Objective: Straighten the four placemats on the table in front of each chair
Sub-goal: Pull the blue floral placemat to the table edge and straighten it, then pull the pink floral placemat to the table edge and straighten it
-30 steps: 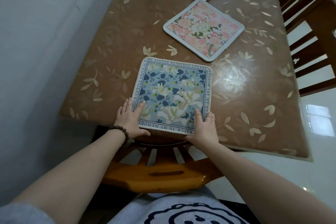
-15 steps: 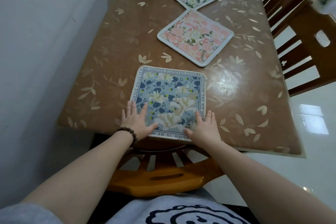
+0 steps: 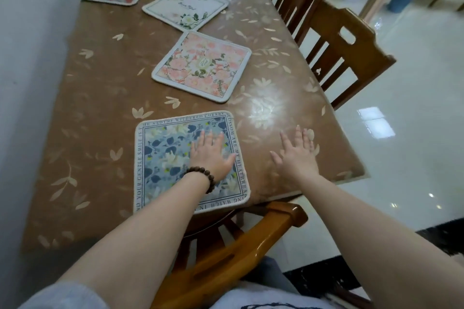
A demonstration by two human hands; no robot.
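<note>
Blue placemat [image 3: 170,158] square to near tabletop [image 3: 100,98] edge; pink placemat [image 3: 203,65] beyond skewed. Left hand [image 3: 213,155] flat on blue placemat, fingers spread; right hand [image 3: 297,155] spread, empty, right of it.

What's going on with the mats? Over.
Left hand flat on blue mat. Right hand open over bare table. Pink mat crooked. Nothing blocking.

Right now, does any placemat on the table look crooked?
Yes. The pink floral placemat and the white placemat with green leaves lie rotated against the brown table edges. The blue floral placemat nearest sits about square.
</note>
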